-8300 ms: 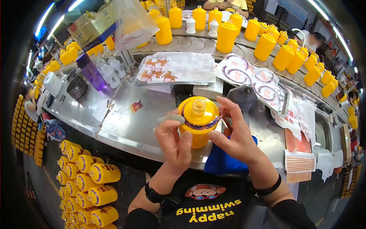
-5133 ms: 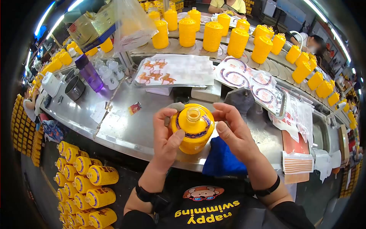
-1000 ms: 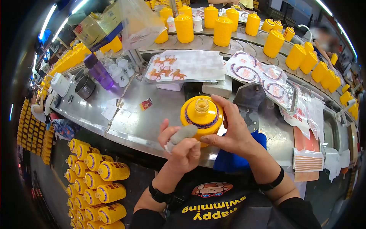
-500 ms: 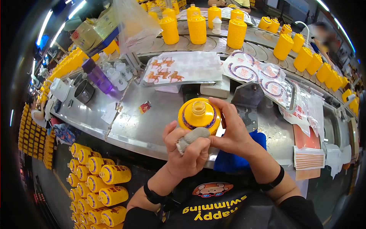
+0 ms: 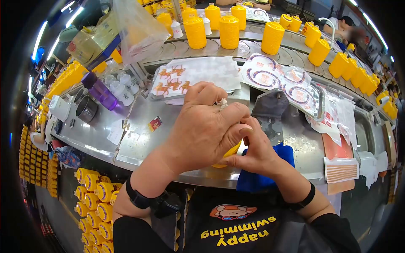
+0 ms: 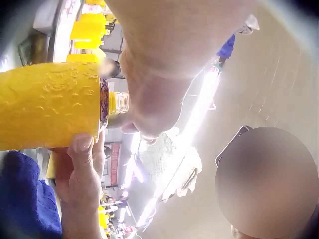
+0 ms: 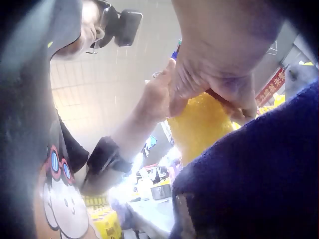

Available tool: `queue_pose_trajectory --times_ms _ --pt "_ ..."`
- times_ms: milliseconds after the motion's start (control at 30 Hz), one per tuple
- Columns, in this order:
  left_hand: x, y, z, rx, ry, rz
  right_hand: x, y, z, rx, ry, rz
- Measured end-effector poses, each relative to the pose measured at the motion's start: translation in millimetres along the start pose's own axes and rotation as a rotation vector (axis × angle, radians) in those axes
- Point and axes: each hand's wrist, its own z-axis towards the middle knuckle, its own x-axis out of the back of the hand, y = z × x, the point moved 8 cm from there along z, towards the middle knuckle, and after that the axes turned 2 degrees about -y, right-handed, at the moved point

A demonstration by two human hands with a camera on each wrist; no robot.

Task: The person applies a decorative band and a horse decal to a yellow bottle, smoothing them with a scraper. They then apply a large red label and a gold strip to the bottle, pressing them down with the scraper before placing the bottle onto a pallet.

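A yellow embossed bottle (image 5: 230, 154) stands mostly hidden under both hands in the head view. The left wrist view shows its body (image 6: 50, 107), a dark purple patterned band (image 6: 104, 103) at its shoulder and a clear threaded neck. My right hand (image 5: 259, 152) grips the bottle's side, with the thumb low against it. My left hand (image 5: 204, 126) arches over the top with bent fingers. Grey fabric (image 5: 223, 103) shows between its knuckles, and a grey-covered finger (image 6: 118, 120) lies at the shoulder beside the neck. Its other fingertips are largely hidden.
Blue cloth (image 5: 265, 180) lies beside the bottle. Behind are a horse-decal sheet (image 5: 206, 69), a grey metal bracket (image 5: 272, 103) and a curved-strip sheet (image 5: 257, 76). Yellow bottles (image 5: 230, 36) line the conveyor; more (image 5: 92, 219) are stacked lower left. A purple tumbler (image 5: 99, 90) stands left.
My left hand has moved from the bottle's near side up and over its top, covering the neck in the head view. The right hand keeps its grip. Bottles on the conveyor have shifted.
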Motion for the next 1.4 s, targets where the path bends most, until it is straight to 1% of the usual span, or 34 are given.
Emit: queue_pose_trajectory --times_ms 33,67,133,167,233,300,367,400,467,500,600,633,733,833,933,1067,1100,1200,1233,1300,1333,1367,1400 --pt "-2.9 -1.4 0.5 -0.008 -0.040 -0.046 -0.5 1.4 -0.1 0.038 0.026 0.001" --pt "-6.0 0.5 -0.7 -0.041 -0.034 -0.031 0.0 0.6 -0.6 0.076 0.053 0.002" --pt "-13.8 5.2 -5.3 -0.101 -0.019 -0.001 0.1 1.0 -0.9 0.024 0.076 0.069" --pt "-17.2 3.0 -3.4 -0.090 -0.068 -0.008 0.9 1.5 -0.7 0.001 0.083 0.100" --pt "-19.7 -5.4 3.8 -0.055 -0.163 -0.022 -3.2 7.2 -1.9 -0.079 0.024 0.115" --pt "-23.7 -21.9 8.4 -0.013 -0.202 -0.149 -5.0 8.4 0.0 -0.187 -0.041 0.155" --pt "-27.1 -38.0 10.5 0.023 -0.243 -0.259 -3.4 3.1 0.8 -0.103 0.006 0.054" --pt "-29.0 -49.9 5.4 0.114 -0.218 -0.399 -3.0 0.6 0.2 -0.062 0.033 0.006" --pt "-36.8 -72.8 -10.3 0.300 -0.160 -0.673 -6.4 2.8 0.6 -0.069 0.019 -0.005" --pt "-39.8 -80.9 -22.2 0.458 -0.135 -0.826 -7.7 2.8 1.1 -0.071 0.011 -0.009" --pt "-33.6 -88.2 -59.8 0.597 0.121 -0.819 -6.9 -3.6 3.2 -0.058 0.018 0.055" --pt "-29.1 -81.6 -71.8 0.616 0.235 -0.810 -7.0 -4.7 2.9 -0.052 0.021 0.049" --pt "-13.0 -53.4 -111.2 0.698 0.570 -0.442 -5.0 -7.9 4.8 -0.022 0.031 0.029" --pt "-9.3 -5.2 -130.4 0.560 0.647 0.062 -7.0 -8.9 2.7 0.002 0.040 0.035" --pt "-18.0 36.0 -131.4 0.322 0.531 0.269 -5.4 -7.0 2.0 0.019 0.062 0.037" --pt "-16.0 55.5 -95.5 0.089 0.367 0.414 -4.8 -7.3 -0.9 0.060 0.073 0.015" --pt "-18.9 55.5 -82.3 0.045 0.281 0.482 -5.5 -6.1 -0.7 0.071 0.072 0.015" --pt "-16.3 48.6 -34.8 -0.014 0.088 0.464 -6.4 -1.8 -2.6 0.112 0.118 -0.010" --pt "-16.2 38.8 -21.2 0.013 0.004 0.403 -7.6 -3.9 -3.1 0.124 0.114 -0.011" --pt "-18.6 16.6 -1.7 0.069 -0.157 0.282 -9.0 -5.5 -2.3 0.070 0.047 -0.012" --pt "-16.0 5.3 2.5 0.081 -0.107 0.220 -8.1 -7.6 -0.8 0.044 0.013 -0.012" --pt "-15.7 -7.7 3.0 0.097 -0.060 0.157 -7.4 -7.2 1.4 -0.031 -0.033 0.004" --pt "-12.7 -17.6 2.7 0.114 -0.013 0.096 -6.4 -7.0 1.5 -0.023 -0.009 -0.003"
